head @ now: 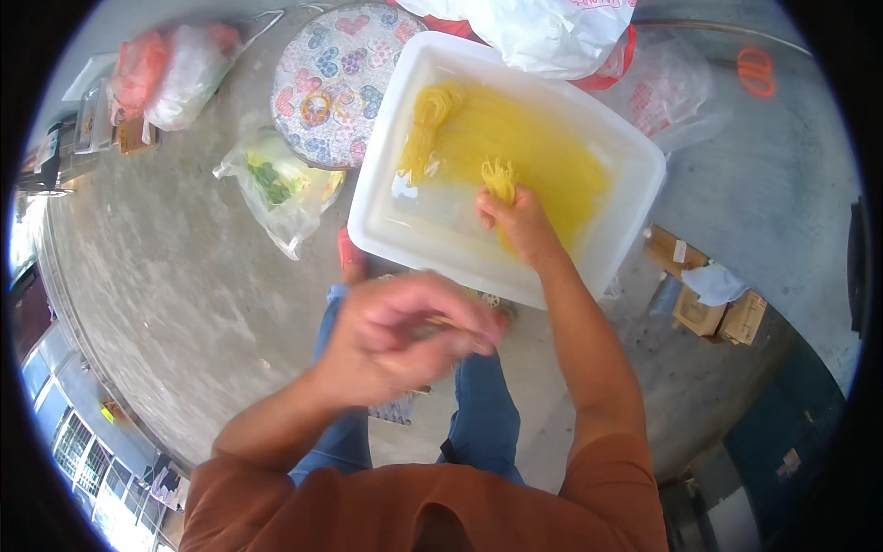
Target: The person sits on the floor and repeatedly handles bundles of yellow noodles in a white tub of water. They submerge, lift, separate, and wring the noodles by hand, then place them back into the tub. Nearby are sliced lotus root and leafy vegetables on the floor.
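Note:
My right hand [516, 219] is closed around a bunch of thin yellow strands [499, 176], like noodles, over a white plastic tub [381, 228]. The bunch's cut ends stick up above the fist. Loose yellow strands [538, 138] spread across the tub's bottom, apparently in liquid. A tied bundle of the same strands [429, 117] lies at the tub's left side. Nearer to the camera and blurred, my left hand [414, 338] pinches a thin yellowish band [448, 323], probably a rubber band, between thumb and fingers.
Left of the tub, a round stool [331, 41] with a heart-patterned cover bears several rubber bands [315, 107]. A plastic bag of greens [283, 183] sits on the floor below it. White plastic bags [552, 34] crowd the tub's far edge. Cardboard pieces [700, 310] lie to the right.

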### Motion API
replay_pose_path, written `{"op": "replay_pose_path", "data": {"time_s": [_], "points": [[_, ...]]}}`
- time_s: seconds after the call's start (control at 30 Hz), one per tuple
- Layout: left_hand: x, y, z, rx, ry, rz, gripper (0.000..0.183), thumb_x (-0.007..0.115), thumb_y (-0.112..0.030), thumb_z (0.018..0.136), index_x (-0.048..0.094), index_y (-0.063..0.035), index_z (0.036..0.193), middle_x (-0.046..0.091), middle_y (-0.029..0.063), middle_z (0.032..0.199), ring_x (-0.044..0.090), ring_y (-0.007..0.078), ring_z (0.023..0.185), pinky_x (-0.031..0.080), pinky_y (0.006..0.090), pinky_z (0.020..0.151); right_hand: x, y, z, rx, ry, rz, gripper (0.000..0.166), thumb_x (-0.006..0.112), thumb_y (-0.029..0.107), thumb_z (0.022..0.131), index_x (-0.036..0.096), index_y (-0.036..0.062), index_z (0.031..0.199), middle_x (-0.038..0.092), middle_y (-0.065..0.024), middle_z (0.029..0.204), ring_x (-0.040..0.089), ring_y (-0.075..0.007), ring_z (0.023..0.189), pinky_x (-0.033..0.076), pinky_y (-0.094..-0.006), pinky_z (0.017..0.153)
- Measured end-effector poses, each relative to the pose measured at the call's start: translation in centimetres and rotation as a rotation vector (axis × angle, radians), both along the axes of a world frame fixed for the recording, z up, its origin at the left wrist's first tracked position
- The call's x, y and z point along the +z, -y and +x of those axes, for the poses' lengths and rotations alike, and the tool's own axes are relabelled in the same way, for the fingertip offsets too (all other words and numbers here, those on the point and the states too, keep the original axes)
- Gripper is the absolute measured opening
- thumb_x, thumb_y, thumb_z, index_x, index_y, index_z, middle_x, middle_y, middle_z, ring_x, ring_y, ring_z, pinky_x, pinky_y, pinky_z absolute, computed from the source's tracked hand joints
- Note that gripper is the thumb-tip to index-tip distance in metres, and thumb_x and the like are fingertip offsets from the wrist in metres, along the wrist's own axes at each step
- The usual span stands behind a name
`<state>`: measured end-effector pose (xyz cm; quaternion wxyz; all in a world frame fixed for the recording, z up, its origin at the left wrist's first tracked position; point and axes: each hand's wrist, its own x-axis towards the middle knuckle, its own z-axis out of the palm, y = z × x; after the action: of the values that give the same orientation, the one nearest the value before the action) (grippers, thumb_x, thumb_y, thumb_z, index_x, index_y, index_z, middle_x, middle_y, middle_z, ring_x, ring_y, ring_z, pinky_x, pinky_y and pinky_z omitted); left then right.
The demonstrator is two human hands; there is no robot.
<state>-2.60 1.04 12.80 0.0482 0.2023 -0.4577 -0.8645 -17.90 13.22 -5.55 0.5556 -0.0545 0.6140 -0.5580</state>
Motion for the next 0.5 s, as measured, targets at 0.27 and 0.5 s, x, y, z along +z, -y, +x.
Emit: {"op": "replay_pose_path", "data": {"time_s": [0.27,0.5], "points": [[-9.2,-2.8,-4.8,-0.139,0.274,0.118,0.005,0.055,-0.002,0.086,0.059,0.0019,0.087,0.065,0.0086,0.084,0.06,0.0111,0.07,0.05,0.0237,0.068,1.3,-1.0,-3.2,0.048,0.174,-0.041,0.024,0.059,0.027,0.087,0.06,0.0041,0.079,0.058,-0.0029,0.073,0.052,-0.01,0.068,0.041,-0.0256,0.065],[-16.0,0.2,-6.1,-0.026,0.494,-0.332,0.013,0.064,-0.01,0.082,0.063,0.0018,0.087,0.067,0.007,0.076,0.058,0.0079,0.07,0.046,0.0231,0.065,1.0,0.8,-2.8,0.127,0.155,-0.036,0.023,0.065,0.021,0.082,0.059,0.002,0.094,0.058,-0.0033,0.08,0.055,-0.012,0.072,0.045,-0.027,0.069]]}}
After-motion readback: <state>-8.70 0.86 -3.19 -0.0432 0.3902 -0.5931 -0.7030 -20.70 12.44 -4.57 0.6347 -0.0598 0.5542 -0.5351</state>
